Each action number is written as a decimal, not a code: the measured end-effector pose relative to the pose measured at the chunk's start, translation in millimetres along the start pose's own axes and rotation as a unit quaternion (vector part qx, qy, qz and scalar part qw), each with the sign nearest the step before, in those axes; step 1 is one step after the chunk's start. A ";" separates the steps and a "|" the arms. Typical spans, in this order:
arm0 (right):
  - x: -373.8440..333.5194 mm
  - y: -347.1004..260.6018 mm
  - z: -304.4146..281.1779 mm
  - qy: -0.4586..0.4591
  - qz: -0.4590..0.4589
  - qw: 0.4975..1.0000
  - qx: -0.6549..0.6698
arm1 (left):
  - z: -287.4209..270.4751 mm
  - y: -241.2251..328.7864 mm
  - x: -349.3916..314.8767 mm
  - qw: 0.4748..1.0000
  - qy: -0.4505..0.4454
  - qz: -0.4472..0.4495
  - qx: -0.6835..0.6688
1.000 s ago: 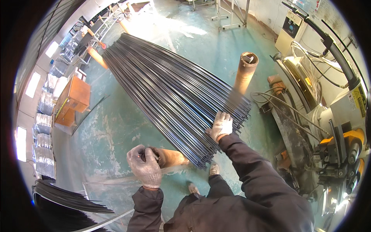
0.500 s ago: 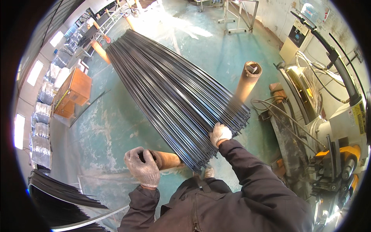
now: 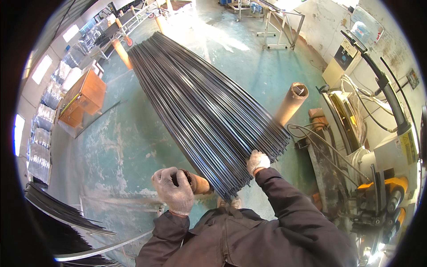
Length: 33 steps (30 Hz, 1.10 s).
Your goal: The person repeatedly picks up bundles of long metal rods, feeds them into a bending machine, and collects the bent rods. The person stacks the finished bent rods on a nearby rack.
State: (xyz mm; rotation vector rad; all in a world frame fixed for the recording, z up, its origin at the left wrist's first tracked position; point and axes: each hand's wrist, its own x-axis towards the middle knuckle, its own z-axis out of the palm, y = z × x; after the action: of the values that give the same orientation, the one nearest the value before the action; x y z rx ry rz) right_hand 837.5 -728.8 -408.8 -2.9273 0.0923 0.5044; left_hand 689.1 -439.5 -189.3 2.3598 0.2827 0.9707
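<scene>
- Head view: the rods [image 3: 200,102] lie side by side between brown tubes, one [image 3: 201,183] near the left hand [image 3: 175,192], another [image 3: 289,106] beyond the right hand [image 3: 258,161], their near ends before the person.
- The right hand touches the rods near those ends, fingers curled; whether it grips any is hidden.
- The left hand is half-curled by the near tube's mouth; I cannot tell whether it touches the tube or holds anything.
- The step in hand seems to be sorting or separating rods by the right hand; moving one would call for a secure pinch near its end.
- The rods look long, thin, black and glossy, their ends uneven.
</scene>
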 end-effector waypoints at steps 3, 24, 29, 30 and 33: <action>2.0 9.3 -9.5 -0.032 -0.034 0.998 0.033 | -0.4 -2.8 0.9 1.000 0.009 0.014 -0.022; -20.0 -1.7 -61.4 -0.061 -0.010 0.994 0.087 | 8.8 28.3 -37.3 0.865 -0.377 0.103 -0.316; -62.4 5.6 -73.0 -0.005 0.030 0.997 0.067 | 41.9 9.9 -67.7 0.787 -0.468 -0.161 -0.368; -74.8 7.9 -79.0 -0.009 0.043 0.996 0.075 | 52.0 6.4 -72.0 0.769 -0.474 -0.195 -0.382; -136.3 26.1 -90.6 -0.038 0.039 0.991 0.121 | 88.4 -10.1 -79.5 0.731 -0.503 -0.255 -0.385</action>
State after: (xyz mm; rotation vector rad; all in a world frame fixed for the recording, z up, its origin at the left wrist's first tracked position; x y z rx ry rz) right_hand 736.5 -766.1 -282.7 -2.6737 0.2417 0.5723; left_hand 694.3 -499.8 -292.1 1.5434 0.0445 -0.4692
